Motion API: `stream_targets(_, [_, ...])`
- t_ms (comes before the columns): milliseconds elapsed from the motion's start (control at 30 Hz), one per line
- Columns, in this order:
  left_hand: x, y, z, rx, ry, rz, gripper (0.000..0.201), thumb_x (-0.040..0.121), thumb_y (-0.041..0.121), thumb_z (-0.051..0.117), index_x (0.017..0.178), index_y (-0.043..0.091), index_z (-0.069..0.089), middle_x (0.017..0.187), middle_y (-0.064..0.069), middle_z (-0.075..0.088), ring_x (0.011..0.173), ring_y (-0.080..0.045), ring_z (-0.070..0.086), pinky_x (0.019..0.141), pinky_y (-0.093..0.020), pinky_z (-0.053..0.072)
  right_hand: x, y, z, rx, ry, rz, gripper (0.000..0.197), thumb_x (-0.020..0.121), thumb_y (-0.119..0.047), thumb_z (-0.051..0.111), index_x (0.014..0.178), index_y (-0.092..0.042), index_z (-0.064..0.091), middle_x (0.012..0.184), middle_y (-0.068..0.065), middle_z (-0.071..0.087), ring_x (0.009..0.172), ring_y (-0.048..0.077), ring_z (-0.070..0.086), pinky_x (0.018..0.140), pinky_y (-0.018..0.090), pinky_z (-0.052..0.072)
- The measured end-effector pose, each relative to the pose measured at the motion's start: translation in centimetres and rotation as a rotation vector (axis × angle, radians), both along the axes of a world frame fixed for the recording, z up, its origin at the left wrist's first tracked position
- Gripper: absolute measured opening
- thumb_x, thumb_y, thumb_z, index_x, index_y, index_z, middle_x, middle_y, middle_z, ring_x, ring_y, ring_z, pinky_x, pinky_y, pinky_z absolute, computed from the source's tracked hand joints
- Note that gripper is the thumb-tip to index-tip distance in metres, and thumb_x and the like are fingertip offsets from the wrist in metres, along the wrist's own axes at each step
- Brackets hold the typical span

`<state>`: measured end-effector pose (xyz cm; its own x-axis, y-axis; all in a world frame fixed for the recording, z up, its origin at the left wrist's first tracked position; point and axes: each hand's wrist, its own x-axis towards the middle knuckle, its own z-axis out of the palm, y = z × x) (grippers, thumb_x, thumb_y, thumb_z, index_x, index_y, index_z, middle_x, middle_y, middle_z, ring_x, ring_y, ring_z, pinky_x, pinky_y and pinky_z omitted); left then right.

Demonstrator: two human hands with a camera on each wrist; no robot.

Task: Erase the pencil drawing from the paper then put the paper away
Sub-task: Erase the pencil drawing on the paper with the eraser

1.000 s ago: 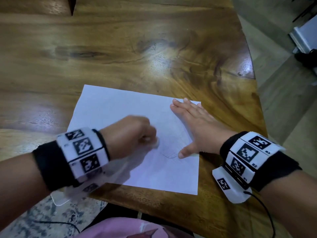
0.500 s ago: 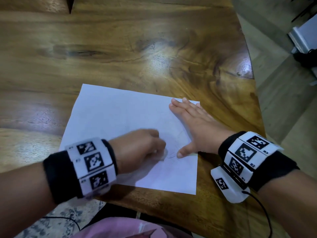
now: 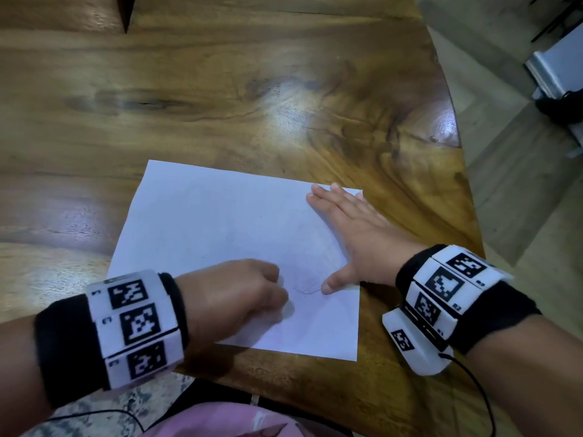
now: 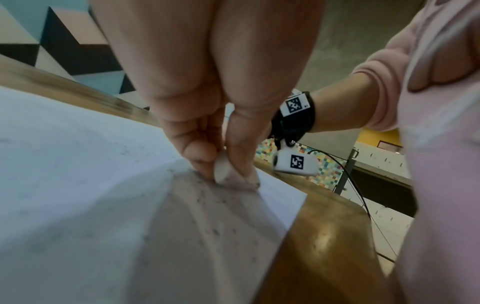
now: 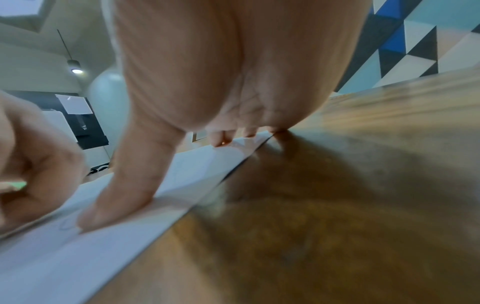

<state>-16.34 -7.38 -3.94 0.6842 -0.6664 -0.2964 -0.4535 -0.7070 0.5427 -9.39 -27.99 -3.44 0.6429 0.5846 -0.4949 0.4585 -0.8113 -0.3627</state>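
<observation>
A white sheet of paper (image 3: 202, 234) lies on the wooden table (image 3: 220, 89) near its front edge. Faint pencil lines (image 3: 307, 290) show beside my right thumb. My left hand (image 3: 239, 298) pinches a small white eraser (image 4: 228, 174) between thumb and fingers and presses it onto the paper (image 4: 64, 185); grey crumbs are scattered around it. My right hand (image 3: 350, 228) lies flat with straight fingers on the paper's right edge, thumb (image 5: 114, 205) spread out on the paper (image 5: 52, 257).
The table's right edge (image 3: 463, 190) curves away to a grey floor. A white unit (image 3: 555, 70) stands at the far right. A cable (image 3: 473, 386) hangs from my right wrist band. A pink garment (image 3: 220, 421) shows below the table's front edge.
My left hand with the eraser has slid toward me and to the right across the paper. The paper has shifted slightly. The right hand has stayed flat in place.
</observation>
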Motion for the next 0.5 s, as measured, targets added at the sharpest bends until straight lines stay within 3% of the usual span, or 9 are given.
stream_targets(100, [1.3, 0.3, 0.6, -0.012, 0.034, 0.02, 0.015, 0.07, 0.017, 0.061, 0.056, 0.021, 0.055, 0.059, 0.013, 0.053, 0.058, -0.006, 0.049, 0.054, -0.017, 0.034, 0.0, 0.1, -0.1, -0.001, -0.009, -0.023, 0.136, 0.054, -0.053, 0.082, 0.148, -0.024, -0.012, 0.153, -0.014, -0.025, 0.131, -0.005, -0.029, 0.114, 0.027, -0.015])
stream_targets(200, [3.7, 0.7, 1.2, -0.05, -0.018, 0.114, 0.007, 0.075, 0.017, 0.063, 0.068, 0.02, 0.062, 0.071, 0.003, 0.053, 0.064, -0.015, 0.051, 0.061, -0.022, 0.039, -0.1, 0.0, 0.0, 0.002, -0.017, -0.072, 0.137, 0.052, -0.052, 0.084, 0.149, -0.024, -0.009, 0.153, -0.014, -0.024, 0.133, -0.001, -0.03, 0.113, 0.025, -0.012])
stream_targets(267, [4.9, 0.7, 1.8, -0.03, -0.005, 0.161, 0.004, 0.077, 0.022, 0.065, 0.079, 0.019, 0.066, 0.078, -0.003, 0.06, 0.069, -0.018, 0.052, 0.064, -0.023, 0.04, -0.3, 0.0, 0.2, 0.004, -0.026, -0.113, 0.136, 0.051, -0.053, 0.084, 0.149, -0.026, -0.006, 0.153, -0.017, -0.019, 0.139, 0.005, -0.025, 0.116, 0.028, -0.003])
stream_targets(367, [6.6, -0.1, 2.4, 0.024, 0.012, 0.203, 0.014, 0.073, 0.015, 0.066, 0.085, 0.02, 0.069, 0.079, -0.002, 0.066, 0.069, -0.013, 0.051, 0.059, -0.007, 0.033, -0.4, -0.1, 0.4, 0.041, -0.015, -0.174, 0.133, 0.052, -0.048, 0.086, 0.15, -0.025, -0.002, 0.153, -0.02, -0.01, 0.141, 0.004, -0.015, 0.114, 0.022, 0.002])
stream_targets(433, [8.5, -0.8, 2.7, 0.014, -0.04, 0.28, 0.019, 0.072, 0.01, 0.063, 0.087, 0.02, 0.07, 0.076, -0.002, 0.067, 0.069, -0.017, 0.055, 0.056, -0.012, 0.034, -0.4, -0.2, 0.5, 0.066, -0.01, -0.182, 0.13, 0.053, -0.045, 0.086, 0.15, -0.023, 0.001, 0.154, -0.019, -0.008, 0.141, 0.001, -0.014, 0.11, 0.017, -0.001])
stream_targets(500, [10.4, -2.0, 2.7, -0.015, -0.104, 0.342, 0.017, 0.073, 0.013, 0.065, 0.089, 0.017, 0.07, 0.08, -0.005, 0.069, 0.071, -0.02, 0.057, 0.062, -0.024, 0.036, -0.4, -0.3, 0.4, 0.056, -0.026, -0.157, 0.13, 0.054, -0.048, 0.085, 0.15, -0.023, 0.0, 0.155, -0.018, -0.01, 0.14, -0.001, -0.016, 0.11, 0.017, -0.006])
